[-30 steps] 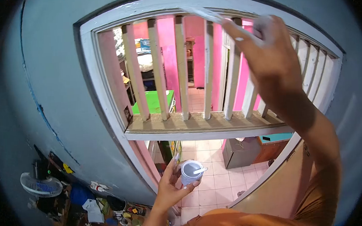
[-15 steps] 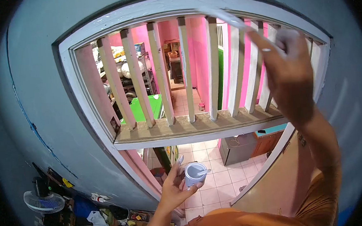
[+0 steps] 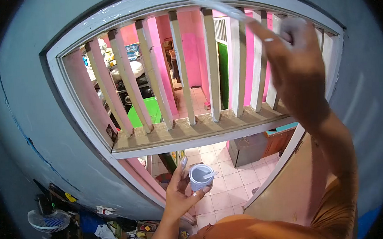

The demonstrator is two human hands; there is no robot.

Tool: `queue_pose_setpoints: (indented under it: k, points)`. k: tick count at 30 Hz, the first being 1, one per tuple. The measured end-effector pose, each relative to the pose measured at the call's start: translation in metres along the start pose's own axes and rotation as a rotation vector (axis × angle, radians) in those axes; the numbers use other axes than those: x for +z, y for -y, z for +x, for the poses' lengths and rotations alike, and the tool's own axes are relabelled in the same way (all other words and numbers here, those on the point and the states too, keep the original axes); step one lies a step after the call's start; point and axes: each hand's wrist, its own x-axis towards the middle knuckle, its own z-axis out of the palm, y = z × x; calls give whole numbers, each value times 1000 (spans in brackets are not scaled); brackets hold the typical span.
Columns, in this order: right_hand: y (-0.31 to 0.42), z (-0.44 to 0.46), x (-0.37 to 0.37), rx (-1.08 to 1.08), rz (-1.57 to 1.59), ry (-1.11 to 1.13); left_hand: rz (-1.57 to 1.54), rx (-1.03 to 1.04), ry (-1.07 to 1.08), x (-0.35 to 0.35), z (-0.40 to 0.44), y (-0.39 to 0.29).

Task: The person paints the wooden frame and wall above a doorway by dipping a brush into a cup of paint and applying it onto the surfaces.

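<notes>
My left hand [image 3: 181,191] is closed around a small white cup [image 3: 201,183] of pale paint, with a whitish stick [image 3: 210,175] leaning on its rim. Raised at the upper right, my right hand [image 3: 297,65] grips a slender whitish paintbrush [image 3: 223,9], its index finger stretched along it. The brush is blurred, and its far end is at the top rail of the white door frame [image 3: 119,15]; whether it touches I cannot tell. White paint marks show on my fingers. Below the rail stand upright slats [image 3: 177,63], brownish on the left and whiter on the right.
A ledge [image 3: 157,139] runs under the slats above the doorway. A wooden door [image 3: 288,192] stands at the lower right. Lower left are a fan [image 3: 48,220] and piled clutter. Beyond the opening are a grey cabinet [image 3: 248,150], a green surface [image 3: 145,112] and shelves.
The view has shifted, so the slats and frame appear farther left and slightly higher. My right hand and the paintbrush have moved slightly left in view; the cup stays in my left hand.
</notes>
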Motion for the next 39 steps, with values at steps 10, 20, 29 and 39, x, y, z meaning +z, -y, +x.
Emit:
queue_pose_setpoints:
  k: [10,20,29,39]
  points:
    - [-38,-22,-8,69,-10,78,-15,54,-67,5,20,-23]
    - [18,-53,-36,569,1180,819,69,46,-94,3,17,-9]
    - [63,-64,-2,377,1281,1025,62,-29,-127,8,2,15]
    - [101,-86,25,18,1225,770,135,51,-107,9,-1,22]
